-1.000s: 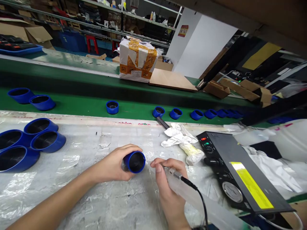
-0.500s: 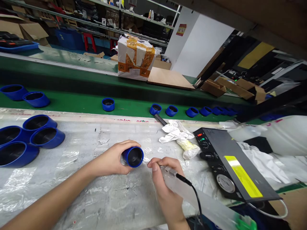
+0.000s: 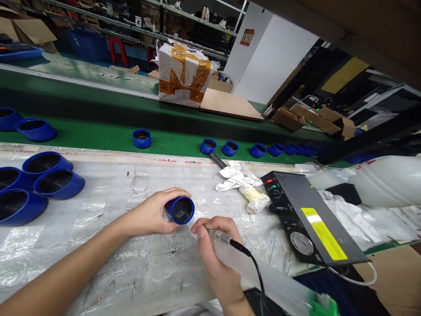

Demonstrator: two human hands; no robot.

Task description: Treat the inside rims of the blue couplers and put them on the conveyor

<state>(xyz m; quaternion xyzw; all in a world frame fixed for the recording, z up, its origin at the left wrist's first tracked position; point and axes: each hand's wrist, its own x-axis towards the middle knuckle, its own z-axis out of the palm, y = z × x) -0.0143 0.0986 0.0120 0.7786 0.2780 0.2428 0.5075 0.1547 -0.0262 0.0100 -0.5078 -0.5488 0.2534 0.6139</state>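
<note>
My left hand (image 3: 157, 213) wraps round a short blue ring-shaped cup (image 3: 192, 211) with a black inside, its opening tipped towards me. Thumb and fingers press its outer wall. In my right hand (image 3: 219, 256) is a translucent glue-dispensing syringe (image 3: 263, 281) with a black cable clipped on it and a green fitting at its rear end. Its thin tip points at the lower right rim of the blue cup; whether it touches cannot be made out. The film-covered bench (image 3: 138, 272) lies beneath both hands.
More blue cups (image 3: 59, 184) stand at left. Others line the green belt (image 3: 174, 145). A black dispenser controller (image 3: 315, 215) with a gauge sits right, beside white cloths (image 3: 240, 175) and a large white jug (image 3: 388, 180). A taped box (image 3: 184, 77) stands behind.
The whole view has shifted slightly. The syringe tip has moved from the right side of the cup's rim to its lower right. Both hands keep their hold.
</note>
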